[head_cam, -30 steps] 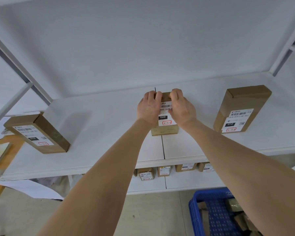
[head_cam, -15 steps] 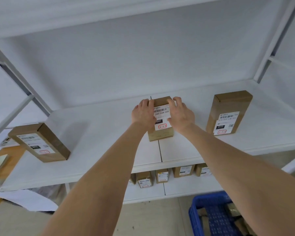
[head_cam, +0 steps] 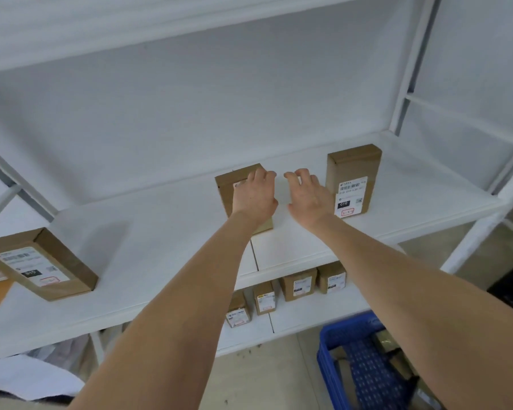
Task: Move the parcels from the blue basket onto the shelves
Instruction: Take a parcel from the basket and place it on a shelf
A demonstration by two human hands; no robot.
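Note:
A brown parcel (head_cam: pixel 225 193) with a white label stands upright at the middle of the white shelf (head_cam: pixel 160 232). My left hand (head_cam: pixel 255 196) lies in front of it, covering most of its face, with the fingers loosely bent near its top right corner. My right hand (head_cam: pixel 307 196) hovers just to the right of that parcel, off it, with relaxed fingers holding nothing. The blue basket (head_cam: pixel 338 329) sits on the floor at the lower right, with brown parcels (head_cam: pixel 382 340) partly visible inside behind my right arm.
Another labelled parcel (head_cam: pixel 353 173) stands upright close to the right of my right hand. A third parcel (head_cam: pixel 42 264) stands at the shelf's left end. Several small parcels (head_cam: pixel 298 284) line the lower shelf. White uprights frame the shelf on both sides.
Both hands gripped the middle parcel's sides before. Now my right hand has come off it and moved right, and my left hand has slid across its front. The view has tilted upward.

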